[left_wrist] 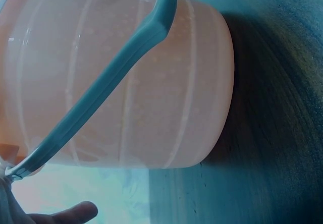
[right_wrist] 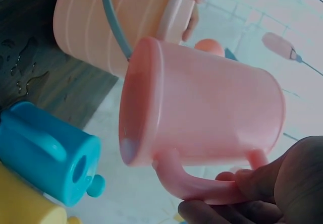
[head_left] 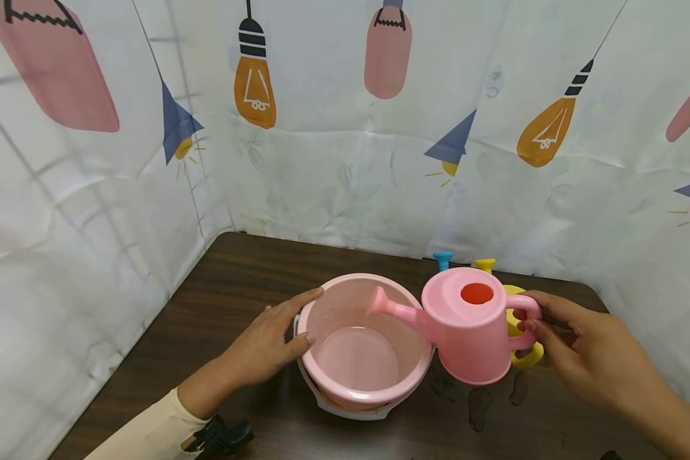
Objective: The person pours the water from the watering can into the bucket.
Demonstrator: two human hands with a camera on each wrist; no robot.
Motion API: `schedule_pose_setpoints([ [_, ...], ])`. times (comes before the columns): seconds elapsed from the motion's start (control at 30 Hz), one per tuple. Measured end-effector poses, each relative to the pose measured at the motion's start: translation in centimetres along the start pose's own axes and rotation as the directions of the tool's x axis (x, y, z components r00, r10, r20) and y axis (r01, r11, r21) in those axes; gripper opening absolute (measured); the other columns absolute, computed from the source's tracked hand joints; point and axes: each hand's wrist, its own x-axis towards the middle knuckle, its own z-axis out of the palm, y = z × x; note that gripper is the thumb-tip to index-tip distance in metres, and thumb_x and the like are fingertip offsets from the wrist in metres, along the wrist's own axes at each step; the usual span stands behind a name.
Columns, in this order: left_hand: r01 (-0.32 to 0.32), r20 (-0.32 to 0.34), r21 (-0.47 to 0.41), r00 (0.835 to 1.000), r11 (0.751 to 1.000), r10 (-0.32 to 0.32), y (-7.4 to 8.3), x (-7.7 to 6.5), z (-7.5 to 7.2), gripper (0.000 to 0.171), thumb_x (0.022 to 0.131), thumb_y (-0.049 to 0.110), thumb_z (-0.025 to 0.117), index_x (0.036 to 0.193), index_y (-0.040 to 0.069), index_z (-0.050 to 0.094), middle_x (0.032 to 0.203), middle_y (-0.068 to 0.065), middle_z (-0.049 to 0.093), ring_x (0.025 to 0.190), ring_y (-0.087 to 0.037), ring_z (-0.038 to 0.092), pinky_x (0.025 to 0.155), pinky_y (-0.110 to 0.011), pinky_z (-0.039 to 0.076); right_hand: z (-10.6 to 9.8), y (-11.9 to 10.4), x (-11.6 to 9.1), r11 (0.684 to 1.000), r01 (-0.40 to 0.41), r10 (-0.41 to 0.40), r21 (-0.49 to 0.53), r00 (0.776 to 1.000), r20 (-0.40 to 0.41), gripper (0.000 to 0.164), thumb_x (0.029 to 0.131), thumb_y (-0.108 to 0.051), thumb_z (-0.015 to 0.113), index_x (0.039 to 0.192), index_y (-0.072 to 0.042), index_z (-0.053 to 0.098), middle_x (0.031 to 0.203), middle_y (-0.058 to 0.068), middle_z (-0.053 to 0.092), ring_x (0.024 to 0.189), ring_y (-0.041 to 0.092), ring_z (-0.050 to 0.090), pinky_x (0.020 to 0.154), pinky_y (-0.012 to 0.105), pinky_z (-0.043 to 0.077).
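A pink bucket (head_left: 365, 397) stands on the brown table, its pale handle (left_wrist: 106, 90) hanging against the outer wall. At the bucket's left rim rests my left hand (head_left: 264, 338), thumb and forefinger spread along the edge. One finger (left_wrist: 75, 213) sticks out straight beside the bucket in the left wrist view. My right hand (head_left: 595, 348) grips the handle of a pink watering can (head_left: 471, 338), thumb and fingers wrapped round it. The can is held up at the bucket's right side, with its spout over the bucket's opening. A red-lined hole shows in its top.
Behind the pink can are a yellow watering can (head_left: 530, 358) and a blue watering can (right_wrist: 50, 151), largely covered in the head view. Water puddles (head_left: 480, 409) lie on the table right of the bucket. A patterned curtain (head_left: 333, 172) hangs along the back and left.
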Motion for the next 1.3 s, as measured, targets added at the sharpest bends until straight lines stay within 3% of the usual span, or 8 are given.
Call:
schedule_pose_setpoints([
  [0.37, 0.001, 0.000, -0.009, 1.000, 1.000, -0.001, 0.0, -0.1, 0.0, 0.068, 0.096, 0.044, 0.059, 0.159, 0.038, 0.034, 0.156, -0.003, 0.046, 0.141, -0.031, 0.045, 0.106, -0.079, 0.021, -0.3, 0.0, 0.6, 0.995, 0.090, -0.089, 0.046, 0.996, -0.007, 0.050, 0.073, 0.017, 0.076, 0.118, -0.004, 0.075, 0.097, -0.011, 0.071, 0.068, -0.005, 0.055, 0.059, 0.010, 0.046],
  [0.57, 0.006, 0.002, -0.008, 1.000, 1.000, -0.006, 0.0, 0.0, 0.0, 0.069, 0.096, 0.042, 0.059, 0.159, 0.039, 0.033, 0.156, -0.003, 0.046, 0.141, -0.031, 0.045, 0.106, -0.079, 0.021, -0.5, -0.1, 0.8, 0.990, 0.131, -0.130, 0.052, 0.991, -0.024, 0.027, 0.093, -0.007, 0.074, 0.120, -0.005, 0.075, 0.101, -0.010, 0.071, 0.073, -0.006, 0.056, 0.063, 0.009, 0.048],
  [0.83, 0.006, 0.002, -0.017, 1.000, 1.000, -0.006, 0.0, 0.0, -0.1, 0.069, 0.096, 0.042, 0.059, 0.159, 0.039, 0.033, 0.157, -0.002, 0.046, 0.141, -0.032, 0.045, 0.107, -0.079, 0.021, -0.7, -0.5, 1.1, 0.992, 0.125, -0.125, -0.002, 0.992, -0.009, 0.028, 0.091, -0.007, 0.076, 0.119, -0.007, 0.075, 0.095, -0.010, 0.071, 0.070, -0.007, 0.054, 0.060, 0.009, 0.046],
  [1.07, 0.000, -0.001, -0.014, 1.000, 1.000, 0.000, -0.1, 0.0, 0.0, 0.069, 0.096, 0.041, 0.060, 0.159, 0.038, 0.034, 0.156, -0.003, 0.046, 0.140, -0.033, 0.046, 0.106, -0.080, 0.022, -0.8, -0.8, 1.5, 0.988, 0.153, -0.153, -0.027, 0.988, 0.004, 0.033, 0.101, -0.033, 0.065, 0.121, -0.008, 0.074, 0.092, -0.005, 0.071, 0.074, -0.009, 0.055, 0.063, 0.009, 0.047],
  [1.17, -0.001, -0.003, -0.018, 1.000, 1.000, 0.001, 0.0, -0.1, -0.1, 0.069, 0.095, 0.041, 0.060, 0.159, 0.038, 0.034, 0.156, -0.003, 0.046, 0.140, -0.033, 0.046, 0.106, -0.079, 0.022, -0.8, -1.0, 1.6, 0.989, 0.147, -0.147, -0.028, 0.989, 0.014, 0.027, 0.097, -0.022, 0.072, 0.121, -0.010, 0.074, 0.092, -0.008, 0.070, 0.072, -0.008, 0.055, 0.062, 0.009, 0.047],
  [1.3, -0.003, -0.003, -0.015, 1.000, 1.000, 0.003, -0.1, -0.2, -0.1, 0.069, 0.096, 0.041, 0.060, 0.159, 0.038, 0.034, 0.156, -0.003, 0.046, 0.140, -0.033, 0.046, 0.106, -0.079, 0.022, -0.8, -1.2, 1.7, 0.991, 0.136, -0.135, -0.018, 0.990, 0.027, 0.033, 0.091, -0.008, 0.077, 0.123, -0.011, 0.074, 0.093, -0.010, 0.069, 0.068, -0.006, 0.054, 0.058, 0.011, 0.046],
])
